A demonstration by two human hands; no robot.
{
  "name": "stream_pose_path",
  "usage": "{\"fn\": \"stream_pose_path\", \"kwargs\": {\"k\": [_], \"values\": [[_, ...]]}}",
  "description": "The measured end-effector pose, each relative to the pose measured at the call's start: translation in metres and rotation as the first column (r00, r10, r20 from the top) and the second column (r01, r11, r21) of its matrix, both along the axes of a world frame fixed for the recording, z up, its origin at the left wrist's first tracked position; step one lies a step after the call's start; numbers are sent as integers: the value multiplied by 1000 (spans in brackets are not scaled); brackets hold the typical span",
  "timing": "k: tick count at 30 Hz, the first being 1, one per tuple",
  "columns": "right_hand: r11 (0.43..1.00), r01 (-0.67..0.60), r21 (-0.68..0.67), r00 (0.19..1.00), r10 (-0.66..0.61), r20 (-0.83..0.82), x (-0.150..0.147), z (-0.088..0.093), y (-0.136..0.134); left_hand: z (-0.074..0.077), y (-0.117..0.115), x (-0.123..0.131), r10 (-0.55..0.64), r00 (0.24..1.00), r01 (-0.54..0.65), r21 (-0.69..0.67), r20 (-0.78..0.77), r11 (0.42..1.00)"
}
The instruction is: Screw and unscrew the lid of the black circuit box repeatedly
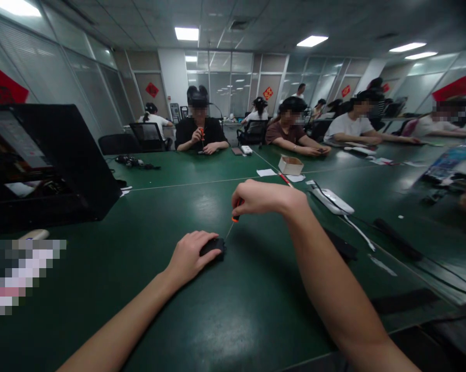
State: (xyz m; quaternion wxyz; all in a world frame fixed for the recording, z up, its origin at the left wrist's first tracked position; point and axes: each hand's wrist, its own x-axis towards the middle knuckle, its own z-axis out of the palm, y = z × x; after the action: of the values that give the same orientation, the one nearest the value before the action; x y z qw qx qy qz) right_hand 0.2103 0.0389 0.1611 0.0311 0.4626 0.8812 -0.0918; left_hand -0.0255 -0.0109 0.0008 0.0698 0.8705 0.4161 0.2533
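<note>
On the green table, my left hand (191, 253) is closed around a small black box-shaped device (214, 249), its thumb and fingers along the sides. My right hand (252, 199) grips the orange and black handle of a screwdriver (236, 217) from above, wrist bent. The thin shaft slants down to the left, and its tip ends at the right edge of the black device. Whether the tip sits on a screw is too small to tell.
A white power strip (331, 201) with a cable lies right of my right forearm. Farther back are a small open box (290, 165) and papers (266, 172). A large black case (81, 160) stands at left. Across the table, a person (201, 129) holds an orange-handled tool.
</note>
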Motion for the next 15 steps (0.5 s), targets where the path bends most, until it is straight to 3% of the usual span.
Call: {"fn": "stream_pose_path", "kwargs": {"k": [3, 8, 12, 15], "values": [[988, 119, 93, 991, -124, 52, -5, -6, -11, 0, 0, 0, 11, 1000, -11, -12, -8, 1000], [938, 197, 285, 969, -230, 89, -11, -23, -30, 2, 0, 4, 77, 997, -77, -41, 5, 996], [881, 250, 402, 966, -253, -47, 4, -60, -18, 1, -2, 7, 113, 994, -113, -14, 2, 993], [888, 267, 375, 964, -245, -106, 20, -95, -2, 0, -2, 9, 124, 992, -124, 9, -2, 992]]}}
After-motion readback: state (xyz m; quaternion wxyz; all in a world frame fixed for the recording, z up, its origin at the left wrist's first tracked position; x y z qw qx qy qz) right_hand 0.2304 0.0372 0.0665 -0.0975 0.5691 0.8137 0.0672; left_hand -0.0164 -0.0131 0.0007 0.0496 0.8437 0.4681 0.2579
